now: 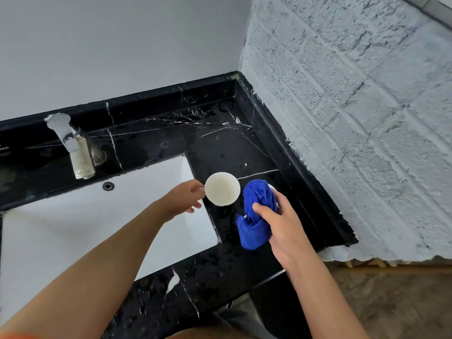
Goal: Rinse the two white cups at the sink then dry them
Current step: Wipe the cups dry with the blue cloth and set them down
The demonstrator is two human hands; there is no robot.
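A white cup (pixel 222 188) stands upright on the black marble counter (pixel 220 143), just right of the sink (pixel 73 231). My left hand (pixel 187 198) grips it at its left side, where the handle is hidden by my fingers. My right hand (pixel 281 226) holds a blue cloth (pixel 256 214) bunched around a second white cup (pixel 272 187); only a sliver of that cup's white rim shows behind the cloth, close to the right of the first cup.
A chrome faucet (pixel 73 148) stands at the back left over the white basin. A rough white brick wall (pixel 354 130) borders the counter on the right. The counter's front edge drops to a brown floor (pixel 391 302). Water drops cover the counter.
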